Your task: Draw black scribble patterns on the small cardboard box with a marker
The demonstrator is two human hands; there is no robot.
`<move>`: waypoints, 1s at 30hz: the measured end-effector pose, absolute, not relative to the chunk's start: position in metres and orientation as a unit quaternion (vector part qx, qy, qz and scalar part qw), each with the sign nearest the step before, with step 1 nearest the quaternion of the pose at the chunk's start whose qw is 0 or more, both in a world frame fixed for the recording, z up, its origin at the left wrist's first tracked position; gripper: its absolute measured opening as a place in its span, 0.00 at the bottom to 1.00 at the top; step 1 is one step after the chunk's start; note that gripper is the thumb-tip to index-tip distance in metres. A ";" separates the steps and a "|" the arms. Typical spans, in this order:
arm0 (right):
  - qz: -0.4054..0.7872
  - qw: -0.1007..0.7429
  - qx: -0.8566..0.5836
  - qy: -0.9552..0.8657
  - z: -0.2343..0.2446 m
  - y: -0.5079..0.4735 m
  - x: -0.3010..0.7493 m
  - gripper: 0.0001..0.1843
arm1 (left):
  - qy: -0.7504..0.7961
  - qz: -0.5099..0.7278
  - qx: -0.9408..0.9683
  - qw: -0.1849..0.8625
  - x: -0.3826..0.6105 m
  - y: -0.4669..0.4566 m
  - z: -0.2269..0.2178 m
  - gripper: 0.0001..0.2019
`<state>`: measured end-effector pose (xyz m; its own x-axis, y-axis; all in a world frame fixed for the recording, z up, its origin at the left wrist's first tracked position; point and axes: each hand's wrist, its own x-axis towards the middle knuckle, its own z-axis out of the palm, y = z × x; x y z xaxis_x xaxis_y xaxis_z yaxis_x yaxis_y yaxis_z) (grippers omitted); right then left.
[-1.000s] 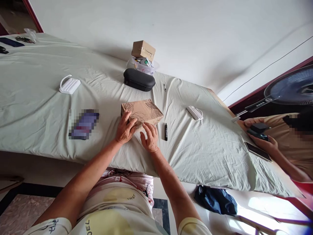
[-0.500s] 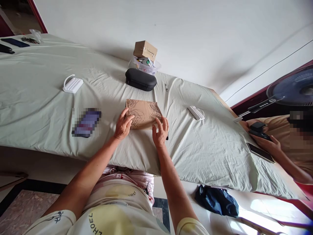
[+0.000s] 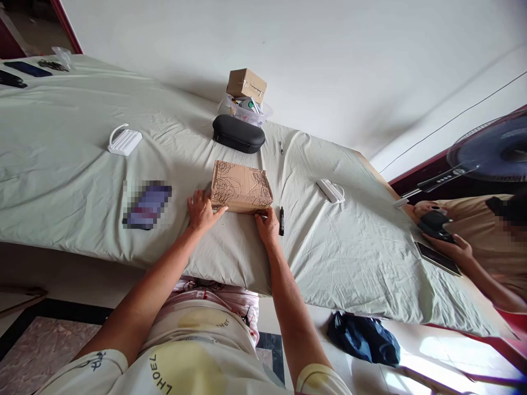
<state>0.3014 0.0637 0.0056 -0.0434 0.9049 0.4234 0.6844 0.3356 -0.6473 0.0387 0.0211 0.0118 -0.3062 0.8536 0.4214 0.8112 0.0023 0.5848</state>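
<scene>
1. The scribbled cardboard box [image 3: 240,186] lay on the pale green tablecloth [image 3: 230,247], in front of the person and between the 2 hands, its black-looped top facing up.
2. The left hand [image 3: 201,213] was at the box's near left corner. Its fingers were loosely fanned beside the left wall, unclenched, with the thumb stretched along the lower near edge; how firmly they pressed could not be told.
3. The right hand [image 3: 268,225] was at the near right corner, thumb and fingertips brought up to the lower edge. Part of those fingers was hidden, so whether they gripped or only touched could not be told.
4. The step in hand looked like steadying or positioning the box from its 2 near corners; nothing showed it clearly lifted off the cloth.
5. Any further shift of the box, as a judgement, called for even pressure from both sides, with the left fingers closing in to match the right, so that it would not swivel.
6. The black marker [image 3: 281,221] lay just right of the right hand, apart from the box, so a wide rightward sweep risked knocking it.
7. Beyond the box sat the black zippered case [image 3: 239,133], with cloth showing between them.
</scene>
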 end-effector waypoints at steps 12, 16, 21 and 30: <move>0.077 0.355 -0.606 -0.707 0.001 0.064 0.302 0.18 | 0.727 0.339 0.595 0.043 0.039 0.019 0.015 0.26; 0.091 0.387 -0.596 -0.698 0.002 0.065 0.302 0.20 | 0.714 0.351 0.604 0.045 0.036 0.020 0.017 0.20; 0.083 0.409 -0.579 -0.700 -0.002 0.061 0.298 0.27 | 0.710 0.371 0.598 0.022 0.039 0.020 0.012 0.27; 0.013 0.451 -0.621 -0.641 -0.001 0.050 0.270 0.59 | 0.702 0.440 0.559 -0.019 0.060 0.016 0.009 0.45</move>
<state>0.2699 0.0504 -0.0006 0.1774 0.8079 0.5620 0.7848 0.2284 -0.5761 0.0603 0.0164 0.0086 -0.3735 0.7696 0.5178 0.8022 -0.0123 0.5969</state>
